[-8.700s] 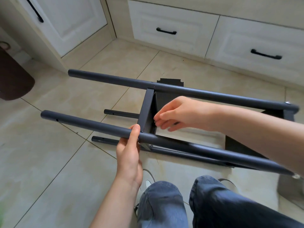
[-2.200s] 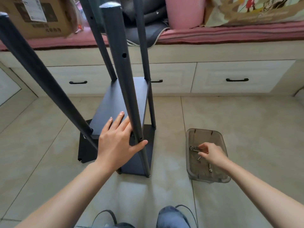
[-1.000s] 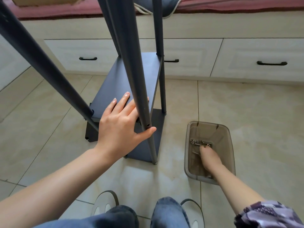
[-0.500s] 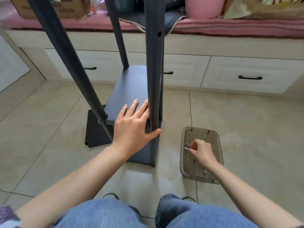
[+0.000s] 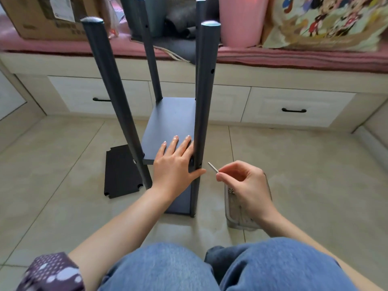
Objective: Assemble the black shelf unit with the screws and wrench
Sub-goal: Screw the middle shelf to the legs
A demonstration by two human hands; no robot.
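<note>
Head | right hand [image 5: 245, 183] pinches screw [image 5: 213, 167] | tip up-left toward post [image 5: 202, 114]

- The black shelf unit [image 5: 172, 120] stands up on the tiled floor [image 5: 294, 164].
- The left hand [image 5: 176, 164] lies flat on a shelf board, thumb by the near pole [image 5: 204, 97].
- The right hand [image 5: 245, 183] pinches a silver screw [image 5: 212, 166] over a clear plastic box [image 5: 237, 219].

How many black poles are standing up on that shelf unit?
4: near-left pole, near-right pole beside the left hand, far-left pole, far-right pole, partly hidden.
</note>
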